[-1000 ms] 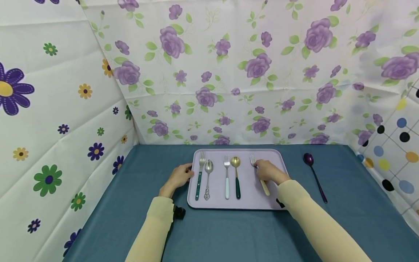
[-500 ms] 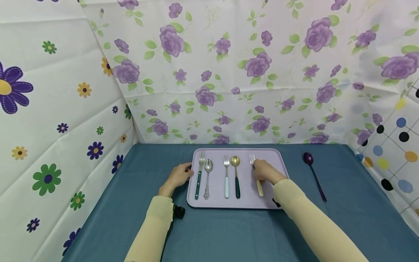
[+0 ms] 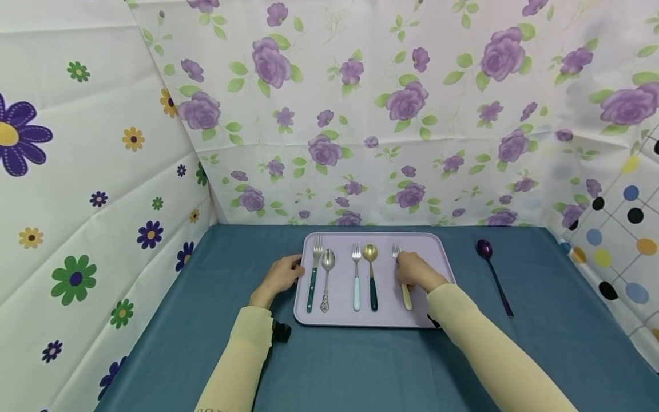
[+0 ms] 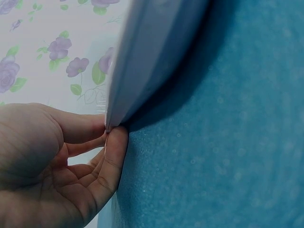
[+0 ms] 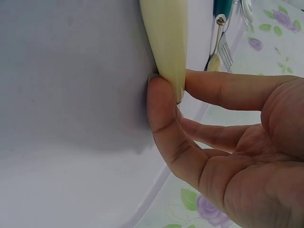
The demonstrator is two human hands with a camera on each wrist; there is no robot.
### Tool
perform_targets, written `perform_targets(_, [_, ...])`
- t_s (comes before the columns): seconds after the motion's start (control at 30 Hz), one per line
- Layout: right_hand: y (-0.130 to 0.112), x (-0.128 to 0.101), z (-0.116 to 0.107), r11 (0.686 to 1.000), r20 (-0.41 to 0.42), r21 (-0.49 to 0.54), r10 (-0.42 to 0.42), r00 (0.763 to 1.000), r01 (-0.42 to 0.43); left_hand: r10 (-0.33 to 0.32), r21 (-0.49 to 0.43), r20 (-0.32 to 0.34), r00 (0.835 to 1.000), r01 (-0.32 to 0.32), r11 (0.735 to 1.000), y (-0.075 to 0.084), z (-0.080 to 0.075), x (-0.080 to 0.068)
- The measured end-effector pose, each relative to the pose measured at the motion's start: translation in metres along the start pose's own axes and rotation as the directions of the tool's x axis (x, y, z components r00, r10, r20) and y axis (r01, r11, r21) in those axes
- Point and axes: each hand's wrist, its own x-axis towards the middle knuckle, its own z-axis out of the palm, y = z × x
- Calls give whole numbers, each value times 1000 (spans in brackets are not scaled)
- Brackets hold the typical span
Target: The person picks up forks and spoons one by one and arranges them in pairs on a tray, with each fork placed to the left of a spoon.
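left hand [image 3: 280, 277]: at tray [image 3: 437, 252] left edge, fingertips curled against the rim, thumb side on top; the left wrist view shows fingers [image 4: 111, 156] pressing the edge. Looks like steadying, not lifting.
tray: lilac, on the blue tablecloth [image 3: 360, 366], centred near the back edge.
pair 1: green fork [image 3: 313, 277] by tray's left edge, silver spoon [image 3: 326, 277] just beside it. Parallel, heads to the back.
pair 2: pale-blue fork [image 3: 357, 277], then gold spoon [image 3: 372, 274] with dark green handle. Parallel, mid tray.
cream fork [image 3: 407, 296]: right part of tray, tines to the back, handle toward the front edge. Lies flat on the tray, roughly in line with the others.
right hand [image 3: 417, 272]: over the cream fork's middle; in the right wrist view thumb and forefinger [image 5: 223, 88] pinch the cream handle [image 5: 166, 38], other fingers loosely spread.
purple spoon [image 3: 493, 274]: off the tray, on the cloth toward the right edge, well apart from the right hand, untouched.
progress: judging by layout, two fork-spoon pairs set, third fork being lined up. Left: let go of the fork, bring the purple spoon in beside it.
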Motion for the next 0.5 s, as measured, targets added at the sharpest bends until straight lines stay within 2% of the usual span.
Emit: perform_targets(0.5, [-1,-2,-3,1000,-5,-14,10,1000,-11,-2,2,3,1000,2,1000,0,0,1])
